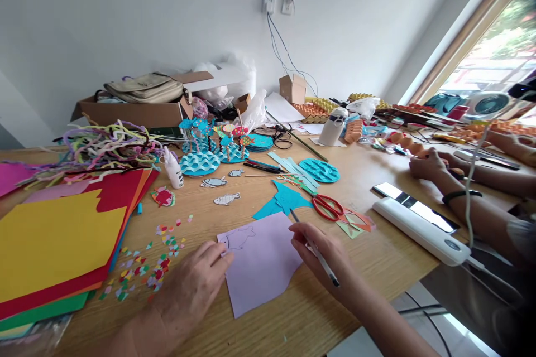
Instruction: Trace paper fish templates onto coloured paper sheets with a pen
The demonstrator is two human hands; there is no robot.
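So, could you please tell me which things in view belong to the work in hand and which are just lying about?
Belonging:
- purple paper, touched by the left hand
- pen, held in the right hand
- red scissors, possibly

Apparently just lying about:
- beige bag
- small cardboard box

The left hand (192, 275) hides part of the lilac sheet (263, 274).
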